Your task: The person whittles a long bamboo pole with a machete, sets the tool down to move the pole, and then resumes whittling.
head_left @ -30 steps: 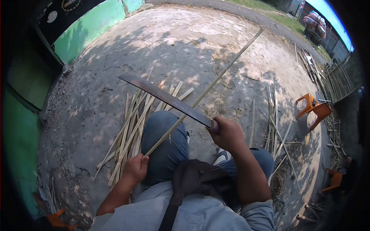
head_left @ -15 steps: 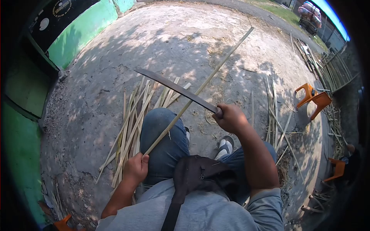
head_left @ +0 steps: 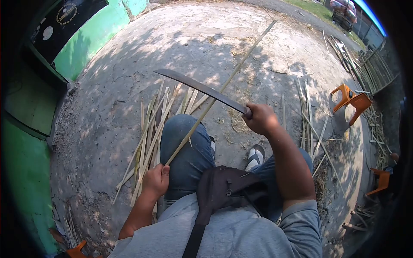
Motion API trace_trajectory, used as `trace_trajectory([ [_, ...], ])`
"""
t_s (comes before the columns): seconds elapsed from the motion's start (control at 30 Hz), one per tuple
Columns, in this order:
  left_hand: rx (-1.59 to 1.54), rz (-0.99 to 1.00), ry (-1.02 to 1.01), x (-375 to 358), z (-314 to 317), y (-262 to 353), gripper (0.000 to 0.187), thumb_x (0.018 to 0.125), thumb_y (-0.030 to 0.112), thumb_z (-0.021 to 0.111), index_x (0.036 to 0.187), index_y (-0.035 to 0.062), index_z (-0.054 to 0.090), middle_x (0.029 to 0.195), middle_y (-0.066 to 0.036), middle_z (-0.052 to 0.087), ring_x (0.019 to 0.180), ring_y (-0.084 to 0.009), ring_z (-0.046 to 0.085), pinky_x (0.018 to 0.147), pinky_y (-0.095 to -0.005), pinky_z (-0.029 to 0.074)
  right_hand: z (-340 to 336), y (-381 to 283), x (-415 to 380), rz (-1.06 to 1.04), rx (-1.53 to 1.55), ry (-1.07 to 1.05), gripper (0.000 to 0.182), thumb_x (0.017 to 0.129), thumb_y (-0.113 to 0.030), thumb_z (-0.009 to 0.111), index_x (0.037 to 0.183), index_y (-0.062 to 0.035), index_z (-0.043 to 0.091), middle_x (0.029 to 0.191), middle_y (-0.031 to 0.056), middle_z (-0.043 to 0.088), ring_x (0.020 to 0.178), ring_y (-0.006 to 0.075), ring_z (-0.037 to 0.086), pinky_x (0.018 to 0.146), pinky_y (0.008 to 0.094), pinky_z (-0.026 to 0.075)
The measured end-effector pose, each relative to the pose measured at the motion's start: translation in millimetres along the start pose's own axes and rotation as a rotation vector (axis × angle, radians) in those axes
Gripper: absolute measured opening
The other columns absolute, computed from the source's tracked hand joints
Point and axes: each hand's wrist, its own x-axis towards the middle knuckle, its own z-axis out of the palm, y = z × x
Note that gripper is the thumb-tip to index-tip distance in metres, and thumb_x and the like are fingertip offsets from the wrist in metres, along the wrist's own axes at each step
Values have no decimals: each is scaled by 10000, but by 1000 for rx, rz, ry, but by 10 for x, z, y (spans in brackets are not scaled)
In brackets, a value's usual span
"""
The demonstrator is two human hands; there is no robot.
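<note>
My left hand (head_left: pixel 155 182) is closed round the near end of a long bamboo strip (head_left: pixel 238 67), which slants up and away to the right across my left knee. In my right hand (head_left: pixel 261 119) is the handle of a machete (head_left: pixel 193 89). Its long dark blade points up and to the left and crosses the strip beyond my knee, seemingly against it. A thin sliver hangs from the strip over the knee. Beside my left leg lies a pile of split bamboo strips (head_left: pixel 148 142).
More bamboo strips (head_left: pixel 306 112) lie on the ground to the right, near an orange plastic stool (head_left: pixel 355 103). A second orange stool (head_left: pixel 378 181) stands lower right. On the left runs a green wall (head_left: pixel 26 172). A bamboo frame (head_left: pixel 378 73) leans at the far right.
The strip's far end has shifted slightly left and up in view. Both hands keep their grip, and the blade still crosses the strip. The whole view has shifted a little.
</note>
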Motion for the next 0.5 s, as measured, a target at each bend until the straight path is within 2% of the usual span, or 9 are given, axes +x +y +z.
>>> trace_trajectory([
  [0.1, 11, 4, -5, 18, -4, 5, 547, 1080, 485, 457, 811, 23, 574, 713, -284, 614, 739, -541, 618, 623, -594, 456, 41, -70, -124, -157, 91, 37, 130, 872, -200, 665, 860, -71, 662, 749, 207, 656, 765, 454, 654, 705, 548, 526],
  [0.23, 1, 3, 2, -2, 14, 5, 548, 1080, 482, 463, 804, 20, 569, 714, -283, 612, 738, -537, 619, 621, -589, 454, 25, -206, -181, -251, -45, -18, 139, 893, -211, 618, 837, -92, 664, 737, 189, 655, 751, 434, 660, 716, 530, 551],
  [0.33, 3, -31, -6, -37, -5, 6, 552, 1079, 484, 466, 796, 19, 564, 713, -280, 611, 739, -533, 621, 619, -585, 452, -35, -132, -61, -142, -38, -26, 155, 908, -235, 619, 870, -99, 683, 805, 188, 686, 803, 433, 679, 722, 533, 547],
  [0.37, 10, -24, 0, -50, -24, 3, 554, 1079, 485, 465, 795, 19, 564, 711, -279, 610, 738, -533, 621, 620, -585, 452, 76, 21, 30, -139, 7, 51, 171, 924, -233, 602, 884, -94, 693, 794, 211, 680, 800, 456, 668, 723, 543, 541],
  [0.5, 23, -14, 35, -109, -79, 10, 560, 1078, 494, 465, 792, 22, 562, 704, -276, 606, 738, -530, 623, 621, -583, 453, -122, -54, 44, 30, 96, 13, 203, 941, -244, 579, 932, -84, 704, 865, 228, 696, 862, 461, 669, 776, 540, 536],
])
